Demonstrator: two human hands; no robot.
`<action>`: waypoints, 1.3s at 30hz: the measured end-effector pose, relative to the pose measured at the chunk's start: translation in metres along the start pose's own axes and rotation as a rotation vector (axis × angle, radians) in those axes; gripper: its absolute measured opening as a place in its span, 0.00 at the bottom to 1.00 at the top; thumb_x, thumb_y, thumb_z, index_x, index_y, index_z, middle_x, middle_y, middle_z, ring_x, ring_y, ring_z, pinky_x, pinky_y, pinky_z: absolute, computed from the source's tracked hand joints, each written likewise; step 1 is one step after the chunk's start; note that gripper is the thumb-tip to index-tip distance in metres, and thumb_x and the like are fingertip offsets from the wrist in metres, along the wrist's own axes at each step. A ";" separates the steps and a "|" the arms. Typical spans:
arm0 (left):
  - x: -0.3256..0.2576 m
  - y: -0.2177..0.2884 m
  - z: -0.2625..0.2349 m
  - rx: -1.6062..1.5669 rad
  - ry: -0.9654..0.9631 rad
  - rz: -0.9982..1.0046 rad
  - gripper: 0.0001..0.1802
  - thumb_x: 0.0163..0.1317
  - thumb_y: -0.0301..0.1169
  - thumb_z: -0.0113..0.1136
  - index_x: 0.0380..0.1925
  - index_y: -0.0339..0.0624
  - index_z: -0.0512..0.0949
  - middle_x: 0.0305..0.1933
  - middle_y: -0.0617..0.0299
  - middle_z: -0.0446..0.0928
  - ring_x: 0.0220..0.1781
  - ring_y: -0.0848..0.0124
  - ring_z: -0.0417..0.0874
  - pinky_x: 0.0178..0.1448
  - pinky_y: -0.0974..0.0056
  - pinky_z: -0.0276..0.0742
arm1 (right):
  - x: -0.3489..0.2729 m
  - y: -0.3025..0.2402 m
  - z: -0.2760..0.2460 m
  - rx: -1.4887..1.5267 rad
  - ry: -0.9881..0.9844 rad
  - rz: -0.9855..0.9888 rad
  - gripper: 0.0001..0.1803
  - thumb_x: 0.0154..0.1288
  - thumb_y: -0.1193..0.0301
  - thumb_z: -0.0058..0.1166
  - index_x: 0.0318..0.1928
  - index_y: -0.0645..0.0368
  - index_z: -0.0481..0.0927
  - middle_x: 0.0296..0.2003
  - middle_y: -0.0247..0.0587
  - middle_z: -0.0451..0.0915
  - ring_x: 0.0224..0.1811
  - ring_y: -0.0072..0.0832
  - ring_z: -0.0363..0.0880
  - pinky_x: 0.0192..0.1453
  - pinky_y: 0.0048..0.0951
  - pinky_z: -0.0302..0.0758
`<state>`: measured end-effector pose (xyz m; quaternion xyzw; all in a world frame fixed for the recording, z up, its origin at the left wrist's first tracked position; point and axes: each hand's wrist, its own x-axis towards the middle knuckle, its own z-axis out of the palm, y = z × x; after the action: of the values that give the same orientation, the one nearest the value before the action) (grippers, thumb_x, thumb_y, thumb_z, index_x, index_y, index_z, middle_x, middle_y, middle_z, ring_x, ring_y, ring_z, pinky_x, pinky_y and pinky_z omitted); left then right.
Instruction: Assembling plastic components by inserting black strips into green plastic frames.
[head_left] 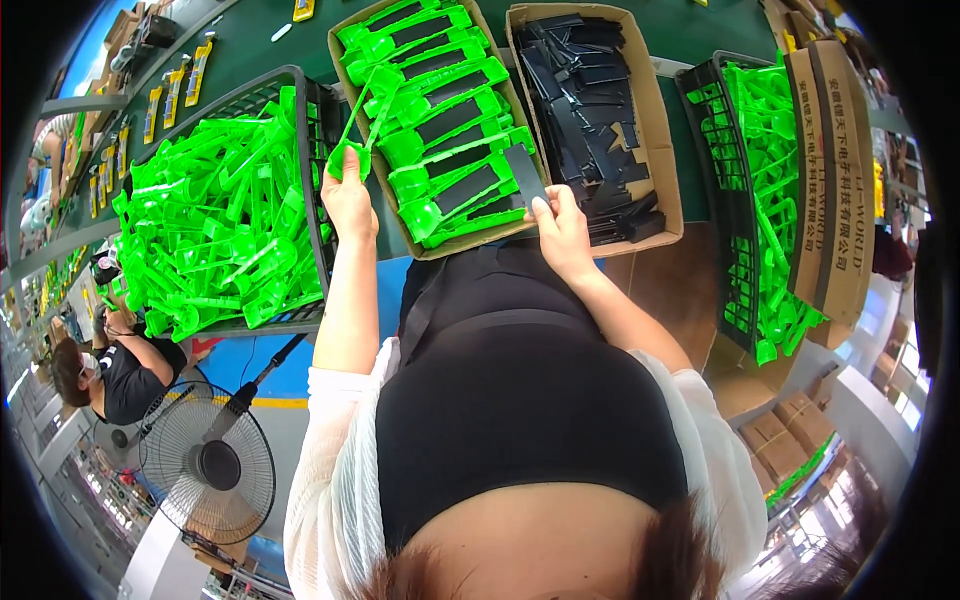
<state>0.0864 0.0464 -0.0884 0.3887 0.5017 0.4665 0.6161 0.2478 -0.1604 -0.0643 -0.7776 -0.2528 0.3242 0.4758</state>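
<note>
My left hand [350, 200] is closed round the near end of a bright green plastic frame [383, 82], a long narrow piece with two thin rails. It points up and away, over the left edge of a cardboard box [402, 226]. In that box green frames with black strips in them lie in a row. Between thumb and fingers, my right hand [564, 232] pinches a flat black strip [524, 178] above the box's near right corner. Close by on the right, a second cardboard box [656, 130] contains many loose black strips [575, 105].
A black crate [306, 130] heaped with green frames [215, 220] stands at left, another black crate [738, 270] at right beside folded cardboard [835, 170]. Yellow-and-white pieces [172, 95] lie on the green table [330, 18]. A fan [215, 465] and a seated person [135, 370] are at lower left.
</note>
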 end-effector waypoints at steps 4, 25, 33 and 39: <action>0.000 0.005 -0.004 0.000 -0.012 0.130 0.09 0.59 0.32 0.57 0.35 0.38 0.76 0.34 0.67 0.76 0.34 0.79 0.72 0.42 0.73 0.67 | -0.003 0.016 0.002 0.013 -0.037 0.032 0.09 0.64 0.72 0.45 0.39 0.66 0.66 0.26 0.43 0.76 0.28 0.26 0.77 0.35 0.26 0.73; -0.037 0.087 0.014 0.293 -0.798 -0.399 0.12 0.55 0.21 0.56 0.42 0.33 0.74 0.40 0.59 0.77 0.29 0.70 0.79 0.34 0.67 0.76 | 0.023 -0.116 -0.038 0.138 -0.519 0.063 0.09 0.63 0.69 0.49 0.34 0.63 0.69 0.14 0.31 0.70 0.11 0.12 0.62 0.15 0.16 0.59; -0.042 0.089 0.018 0.251 -0.870 -0.428 0.09 0.60 0.25 0.53 0.40 0.35 0.75 0.34 0.60 0.76 0.27 0.71 0.78 0.30 0.69 0.73 | 0.028 -0.117 -0.030 -0.054 -0.486 0.034 0.09 0.63 0.69 0.48 0.32 0.63 0.70 0.13 0.30 0.69 0.14 0.11 0.62 0.17 0.16 0.60; -0.058 0.092 0.012 0.301 -0.776 -0.436 0.10 0.56 0.30 0.60 0.36 0.38 0.76 0.28 0.64 0.75 0.24 0.75 0.77 0.27 0.72 0.72 | 0.019 -0.119 -0.027 0.118 -0.521 0.174 0.09 0.64 0.67 0.47 0.33 0.62 0.71 0.16 0.29 0.68 0.16 0.12 0.63 0.18 0.16 0.61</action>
<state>0.0774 0.0142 0.0164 0.5050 0.3664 0.0686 0.7785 0.2705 -0.1125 0.0467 -0.6576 -0.2795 0.5672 0.4095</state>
